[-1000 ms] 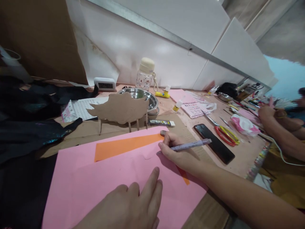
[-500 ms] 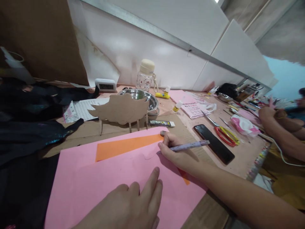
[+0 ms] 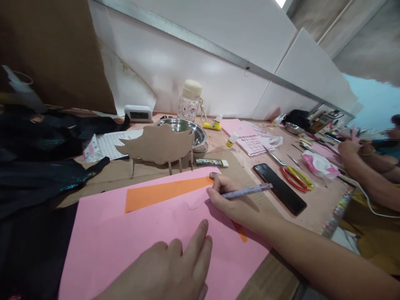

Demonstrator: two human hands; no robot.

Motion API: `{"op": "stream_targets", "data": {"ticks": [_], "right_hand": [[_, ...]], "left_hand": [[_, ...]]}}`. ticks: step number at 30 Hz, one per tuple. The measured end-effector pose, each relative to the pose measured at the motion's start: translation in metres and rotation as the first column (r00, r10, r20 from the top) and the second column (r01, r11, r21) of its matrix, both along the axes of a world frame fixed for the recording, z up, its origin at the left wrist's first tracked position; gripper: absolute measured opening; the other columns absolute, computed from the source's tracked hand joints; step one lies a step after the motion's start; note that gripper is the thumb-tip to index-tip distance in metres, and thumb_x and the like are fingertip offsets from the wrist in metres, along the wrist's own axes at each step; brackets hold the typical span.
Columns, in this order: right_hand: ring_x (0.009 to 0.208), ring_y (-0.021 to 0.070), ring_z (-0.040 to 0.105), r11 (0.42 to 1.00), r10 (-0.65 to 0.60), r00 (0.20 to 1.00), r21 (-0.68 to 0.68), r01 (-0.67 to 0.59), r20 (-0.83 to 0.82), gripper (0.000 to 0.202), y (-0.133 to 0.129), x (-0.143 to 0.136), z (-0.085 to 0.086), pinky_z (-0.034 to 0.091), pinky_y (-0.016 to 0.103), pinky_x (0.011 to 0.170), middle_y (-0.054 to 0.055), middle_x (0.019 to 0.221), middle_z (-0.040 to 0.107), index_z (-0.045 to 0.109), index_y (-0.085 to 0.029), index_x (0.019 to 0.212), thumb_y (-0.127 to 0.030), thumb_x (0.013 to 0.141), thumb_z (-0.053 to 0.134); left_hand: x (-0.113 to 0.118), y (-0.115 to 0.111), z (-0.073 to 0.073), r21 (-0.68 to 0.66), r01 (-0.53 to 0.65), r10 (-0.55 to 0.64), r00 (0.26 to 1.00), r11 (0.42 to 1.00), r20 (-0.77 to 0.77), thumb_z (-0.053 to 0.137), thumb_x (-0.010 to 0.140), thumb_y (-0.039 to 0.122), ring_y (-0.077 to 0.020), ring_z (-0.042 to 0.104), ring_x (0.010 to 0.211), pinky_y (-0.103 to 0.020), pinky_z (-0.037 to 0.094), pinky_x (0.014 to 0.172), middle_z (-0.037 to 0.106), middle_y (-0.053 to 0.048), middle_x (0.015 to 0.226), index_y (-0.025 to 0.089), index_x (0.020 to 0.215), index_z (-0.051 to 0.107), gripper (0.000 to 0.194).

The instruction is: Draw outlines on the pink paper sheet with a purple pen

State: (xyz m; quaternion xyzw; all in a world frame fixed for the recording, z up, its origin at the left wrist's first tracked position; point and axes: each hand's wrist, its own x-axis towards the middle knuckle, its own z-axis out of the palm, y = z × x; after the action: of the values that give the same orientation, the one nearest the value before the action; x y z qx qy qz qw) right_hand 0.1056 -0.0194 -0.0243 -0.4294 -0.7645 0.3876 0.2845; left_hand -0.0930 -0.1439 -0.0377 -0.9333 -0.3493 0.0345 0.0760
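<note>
My right hand is closed around a light purple mechanical pencil, its tip down on a pink sheet of paper. A thin, faint wavy line runs left from the tip. My left hand lies flat on the same sheet below the line, fingers stretched out. Under this sheet, an orange paper strip shows along the upper edge, and more pink paper lies beneath. A small dark lump sits beside my right fingers at the strip's end.
Beyond the paper are a brown cardboard cutout, a steel bowl, a labelled eraser-like block and a bottle. To the right lie a black phone, scissors and plastic bag. Another person's arm is at far right.
Both hands stay in nearly the same places, the pencil tip still on the pink sheet. The whole view has shifted very slightly.
</note>
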Motion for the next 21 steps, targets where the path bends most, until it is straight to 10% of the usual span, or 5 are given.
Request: {"op": "stream_targets", "data": {"ticks": [7,14,21], "right_hand": [[0.066,0.0165,0.053,0.998,-0.033,0.996,-0.046,0.03,-0.082,0.03,-0.007,0.0,0.011,0.049,0.031,0.067,-0.005,0.071,0.051,0.047,-0.026,0.076,-0.035,0.1,0.063],[0.095,0.0232,0.068,0.854,0.045,0.989,0.509,-0.111,0.14,0.012,0.02,0.022,0.018,0.054,0.04,0.089,0.006,0.102,0.073,0.074,-0.025,0.101,-0.027,0.107,0.063],[0.099,0.0237,0.069,0.9,0.028,0.975,0.42,-0.12,0.219,0.008,0.034,0.025,0.007,0.056,0.041,0.091,0.006,0.103,0.074,0.074,-0.023,0.106,-0.019,0.103,0.068]], "left_hand": [[-0.001,0.0,0.002,-0.01,0.015,-0.015,1.0,1.0,0.005,0.049,0.111,0.036,-0.0236,0.077,0.061,-0.033,0.06,0.043,0.055,-0.026,0.155,0.012,0.159,0.052,0.054],[0.001,0.001,-0.002,-0.027,-0.013,0.013,1.0,1.0,-0.016,0.053,0.109,0.036,-0.0217,0.074,0.057,-0.035,0.06,0.043,0.053,-0.023,0.158,0.017,0.158,0.054,0.052],[0.0,0.0,-0.002,-0.017,-0.018,0.018,1.0,1.0,0.004,0.053,0.109,0.036,-0.0215,0.073,0.055,-0.035,0.061,0.044,0.058,-0.021,0.155,0.017,0.159,0.053,0.054]]}}
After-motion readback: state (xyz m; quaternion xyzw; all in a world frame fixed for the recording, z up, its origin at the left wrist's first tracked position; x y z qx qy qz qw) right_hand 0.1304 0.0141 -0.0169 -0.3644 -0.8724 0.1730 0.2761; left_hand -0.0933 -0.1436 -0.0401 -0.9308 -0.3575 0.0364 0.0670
